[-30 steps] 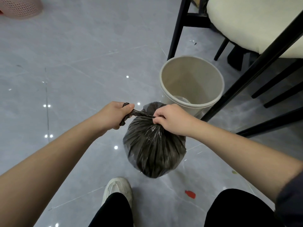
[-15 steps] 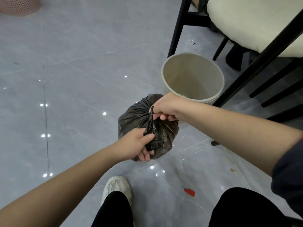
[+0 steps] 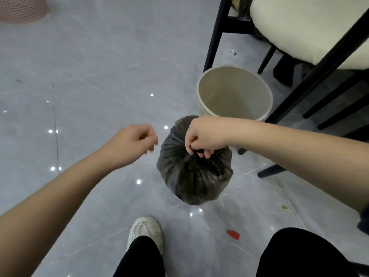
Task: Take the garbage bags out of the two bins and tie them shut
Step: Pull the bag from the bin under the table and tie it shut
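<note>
A full black garbage bag [image 3: 191,176] hangs above the grey tiled floor, its neck gathered and twisted. My right hand [image 3: 203,136] grips that twisted neck from above. My left hand [image 3: 135,140] hovers just left of the bag, fingers loosely curled, holding nothing; it is blurred. Behind the bag stands a beige bin [image 3: 235,92] with no bag inside. A pink perforated bin [image 3: 22,9] shows at the far top left corner, cut off by the frame edge.
A black-framed chair with a cream cushion [image 3: 311,27] stands right of the beige bin, its legs [image 3: 215,35] close by. My white shoe [image 3: 145,230] and black trousers are at the bottom. A red scrap [image 3: 233,234] lies on the floor.
My left hand has let go of the bag's twisted end and moved up and left. The bag now hangs from my right hand alone.
</note>
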A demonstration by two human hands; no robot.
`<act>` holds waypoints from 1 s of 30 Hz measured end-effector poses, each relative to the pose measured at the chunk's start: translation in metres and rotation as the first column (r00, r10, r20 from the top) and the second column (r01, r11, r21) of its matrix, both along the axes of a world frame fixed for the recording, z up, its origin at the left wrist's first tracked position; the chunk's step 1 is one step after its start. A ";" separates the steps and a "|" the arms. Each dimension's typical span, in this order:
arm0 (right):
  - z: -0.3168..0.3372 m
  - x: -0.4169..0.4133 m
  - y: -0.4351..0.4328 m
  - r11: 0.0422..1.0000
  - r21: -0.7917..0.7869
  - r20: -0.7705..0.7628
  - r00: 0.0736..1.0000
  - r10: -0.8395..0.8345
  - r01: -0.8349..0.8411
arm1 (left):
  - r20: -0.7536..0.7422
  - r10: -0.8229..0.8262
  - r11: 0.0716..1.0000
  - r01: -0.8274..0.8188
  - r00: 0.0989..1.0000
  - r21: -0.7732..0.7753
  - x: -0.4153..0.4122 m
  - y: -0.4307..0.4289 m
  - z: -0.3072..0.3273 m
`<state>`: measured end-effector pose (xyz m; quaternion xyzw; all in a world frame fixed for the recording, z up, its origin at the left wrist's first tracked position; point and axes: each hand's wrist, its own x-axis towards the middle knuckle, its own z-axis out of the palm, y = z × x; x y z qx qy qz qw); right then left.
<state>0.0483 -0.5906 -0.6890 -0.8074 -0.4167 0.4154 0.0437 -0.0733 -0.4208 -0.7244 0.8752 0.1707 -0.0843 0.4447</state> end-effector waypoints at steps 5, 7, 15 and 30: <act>0.002 -0.013 -0.005 0.861 -0.069 0.437 0.760 0.480 -0.504 | 0.245 -0.120 0.993 0.116 0.962 0.033 0.039 -0.011 -0.003; 0.002 -0.017 -0.013 0.788 -0.134 0.530 0.629 0.569 -0.600 | 0.216 -0.221 0.974 0.228 0.951 -0.010 0.050 -0.015 -0.014; -0.014 0.001 -0.050 0.528 0.141 0.659 0.478 0.581 -0.837 | 0.078 -0.372 0.928 0.372 0.925 0.014 0.061 -0.024 -0.025; -0.024 0.022 -0.060 0.451 0.265 0.709 0.489 0.507 -0.852 | -0.081 -0.407 0.844 0.341 0.910 -0.414 0.074 -0.042 -0.010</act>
